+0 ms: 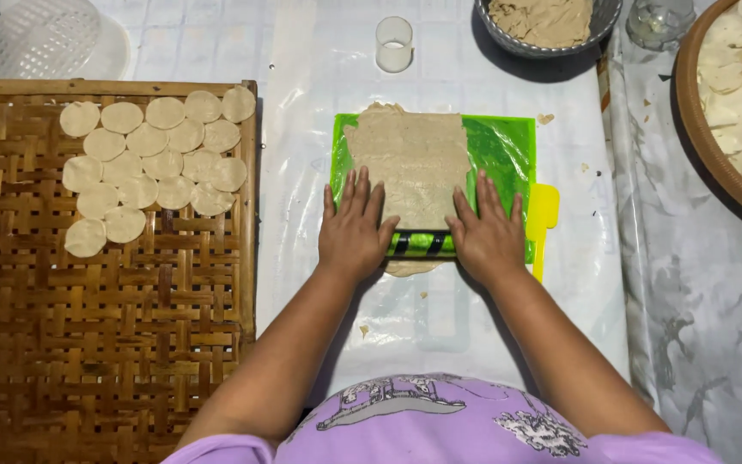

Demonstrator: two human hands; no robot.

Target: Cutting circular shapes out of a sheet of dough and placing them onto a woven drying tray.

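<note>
A person in a lilac printed shirt looks down at two bare forearms reaching forward over a table covered in clear, glossy plastic [440, 326]; the left hand [355, 230] and the right hand [487, 234] lie palm down, side by side, on a green-and-black striped roller [421, 244]; the fingers of both hands are flat, straight and slightly spread, pressing down rather than gripping or pinching. A rough-edged, pale beige sheet of dough [414, 159] stretches away from the roller, thin and matt, with a small flap showing on the near side; it lies on a shiny green plastic mat [500, 146], roughly square, in the middle of the table. A yellow plastic tool [544, 215] pokes out from under the mat's right edge. To the left sits a large brown tray [105, 344] of woven bamboo strips, and on its far part lie overlapping thin dough rounds [152, 163]. Farther off stand a short clear plastic ring cutter [394, 43], a grey bowl [508, 39] of lumpy dough, and an upturned white mesh basket [45, 36]; at the far right, a round wooden tray [697, 129] holds more pale rounds.
</note>
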